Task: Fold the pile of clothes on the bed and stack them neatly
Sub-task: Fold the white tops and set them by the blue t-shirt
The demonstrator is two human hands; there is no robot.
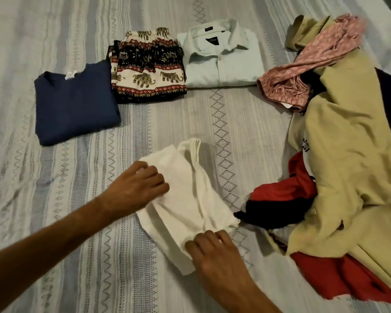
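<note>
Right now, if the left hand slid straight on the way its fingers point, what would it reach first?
The left hand points rightward across the white garment it grips; beyond that, probably the red-and-black clothing at the pile's edge.

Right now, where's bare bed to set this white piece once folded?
Bare bedspread lies between the white piece and the shirt, and left beyond the navy top. The right is crowded by the pile.

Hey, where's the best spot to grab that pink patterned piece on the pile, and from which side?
Probably take the pink patterned garment at its bunched lower-left end, coming in from the left, bare-bed side. That end overhangs the beige garment toward the bedspread; nothing lies on it.
</note>
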